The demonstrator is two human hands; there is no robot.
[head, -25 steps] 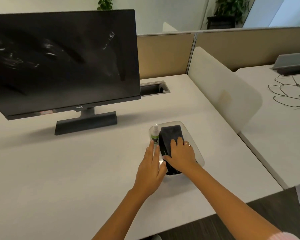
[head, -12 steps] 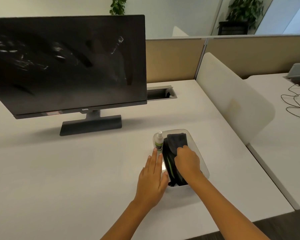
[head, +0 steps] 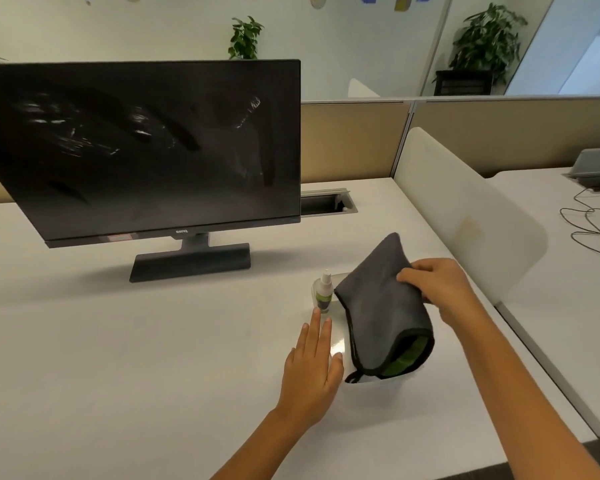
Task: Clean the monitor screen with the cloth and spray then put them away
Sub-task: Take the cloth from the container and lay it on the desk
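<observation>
Grey cloth (head: 381,306) in right hand (head: 437,289)

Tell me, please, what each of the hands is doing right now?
Left hand: open, flat against the clear tray, holding nothing.
Right hand: closed on the grey cloth.

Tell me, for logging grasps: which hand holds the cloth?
The right hand pinches the grey cloth; the left hand lies flat, empty.
</observation>
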